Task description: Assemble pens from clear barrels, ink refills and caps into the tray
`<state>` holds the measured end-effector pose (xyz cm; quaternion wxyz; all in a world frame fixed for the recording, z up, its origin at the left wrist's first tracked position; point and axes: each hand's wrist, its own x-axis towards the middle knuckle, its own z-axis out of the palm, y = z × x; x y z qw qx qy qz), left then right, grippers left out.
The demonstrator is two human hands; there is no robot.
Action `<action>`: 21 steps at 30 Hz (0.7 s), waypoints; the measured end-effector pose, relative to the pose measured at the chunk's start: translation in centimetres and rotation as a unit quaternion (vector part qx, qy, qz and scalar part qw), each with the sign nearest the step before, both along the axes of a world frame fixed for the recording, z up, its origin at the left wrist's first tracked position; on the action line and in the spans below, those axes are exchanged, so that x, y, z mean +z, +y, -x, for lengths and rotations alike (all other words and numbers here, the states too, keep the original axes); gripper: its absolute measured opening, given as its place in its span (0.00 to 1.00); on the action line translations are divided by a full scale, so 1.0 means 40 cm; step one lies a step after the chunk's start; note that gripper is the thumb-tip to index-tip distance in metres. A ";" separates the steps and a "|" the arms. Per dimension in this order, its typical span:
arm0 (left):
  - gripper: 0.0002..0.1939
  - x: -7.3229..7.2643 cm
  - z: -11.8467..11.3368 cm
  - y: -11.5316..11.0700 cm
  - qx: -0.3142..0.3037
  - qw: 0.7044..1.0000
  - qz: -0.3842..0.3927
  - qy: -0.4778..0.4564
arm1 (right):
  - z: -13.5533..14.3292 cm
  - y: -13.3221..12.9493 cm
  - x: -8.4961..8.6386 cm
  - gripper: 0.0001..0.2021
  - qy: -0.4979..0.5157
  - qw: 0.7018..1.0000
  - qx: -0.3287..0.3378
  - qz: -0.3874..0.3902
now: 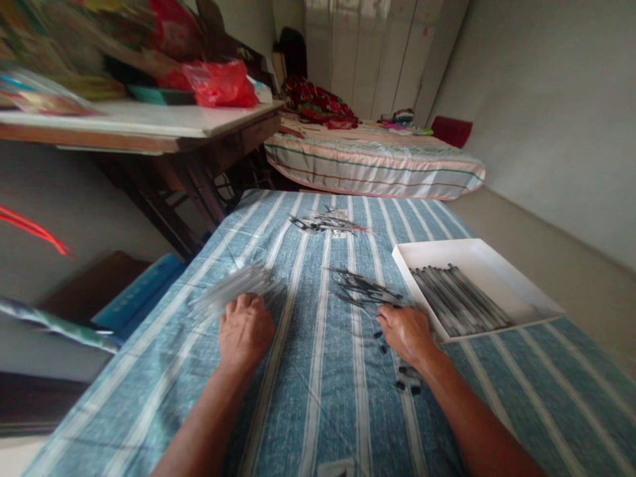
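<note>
My left hand [246,332] rests knuckles up at the near edge of a blurred pile of clear, thin tubes [233,286] that look like pen barrels. Its fingers curl down onto the pile, and their tips are hidden. My right hand [408,332] is closed, thumb and fingers together, at the near end of a loose heap of thin black sticks [365,286] resembling pen refills. What lies in its fingertips does not show clearly. Small black caps [382,346] and several short grey-and-black pieces [410,379] lie just below and left of that wrist.
A white open box [517,285] holding a row of grey pen-like sticks [460,301] stands at right. Farther back lies another small heap of dark thin parts [328,222]. Striped blue cloth [293,397] covers the surface. A cluttered side table [149,126] and a bed [372,159] stand beyond.
</note>
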<state>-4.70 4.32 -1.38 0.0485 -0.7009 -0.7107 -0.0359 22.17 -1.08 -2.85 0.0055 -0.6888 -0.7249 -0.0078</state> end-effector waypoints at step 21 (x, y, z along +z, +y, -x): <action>0.16 -0.013 -0.017 -0.029 -0.217 0.893 0.018 -0.394 | -0.058 -0.027 -0.037 0.10 0.344 0.917 0.095 -0.179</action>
